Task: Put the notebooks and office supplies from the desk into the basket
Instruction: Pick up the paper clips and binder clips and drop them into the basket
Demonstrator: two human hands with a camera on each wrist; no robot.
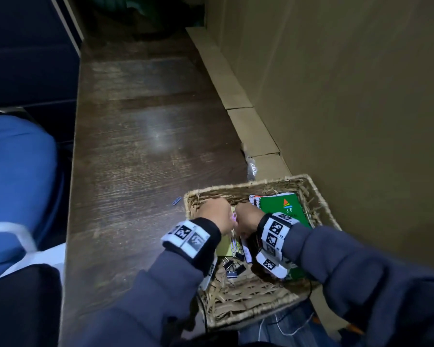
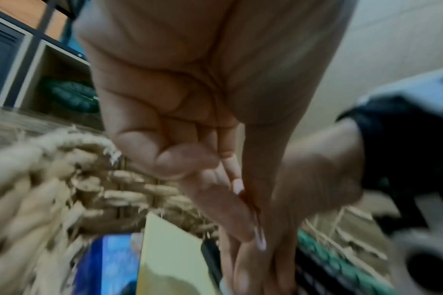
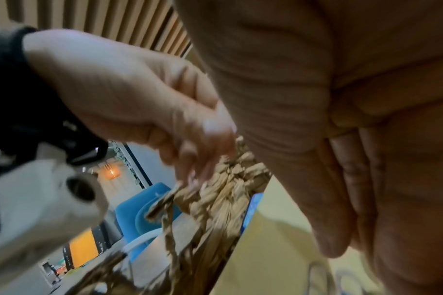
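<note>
1. While both hands sit inside the woven basket, the left hand and right hand are pressed close together over its far-left part.
2. Left hand grip: fingers curled in toward the palm in the left wrist view; whether anything is held, cannot tell, too blurred.
3. Right hand grip: fingers hang straight and together, pointing down at a pale yellow pad; nothing seen between them.
4. A small purple clip-like bit shows... correction: it shows between the two hands; which hand has it, cannot tell.
5. Basket stands at the near end of the dark wooden desk, beside the cardboard wall.
6. Inside the basket: green notebook with a "JF" logo lies flat on the right side, partly under the right wrist.
7. Yellow pad lies under the left wrist; a blue-covered item sits next to it by the basket wall.
8. Black binder clips are heaped on the basket floor, near side, between the wrists.
9. One blue paper clip lies on the desk just outside the basket's left rim.
10. Blue chair stands left of the desk.
</note>
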